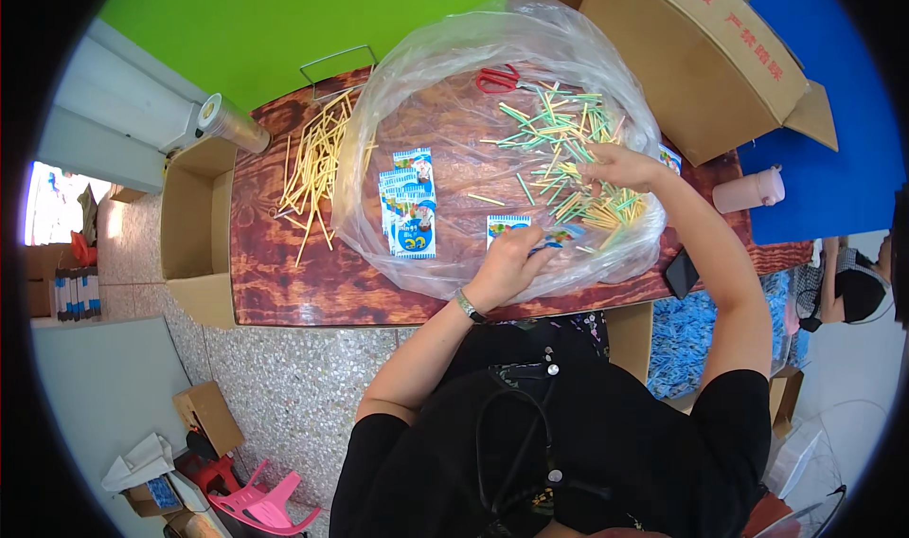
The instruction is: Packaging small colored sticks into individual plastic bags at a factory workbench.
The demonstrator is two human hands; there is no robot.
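A large clear plastic bag [454, 112] lies spread over the wooden table, with its edge raised around the things inside. My left hand [511, 263] is closed on a small blue-and-white packet [565, 236] at the bag's near side. Another packet [507, 224] shows just beyond its knuckles. At the right, my right hand [620, 167] reaches into a heap of thin yellow and green sticks [568, 126], its fingers curled around some of them. A stack of the same packets [409, 218] lies left of centre. Red-handled scissors [499, 79] rest at the far side.
Loose yellow sticks [317, 164] cover the table's left part, near a stacked cup column [232, 124]. Cardboard boxes stand left [197, 211] and far right [686, 64]. A pink bottle [748, 189] and black phone [681, 275] are at the right. Another person [857, 287] is beyond.
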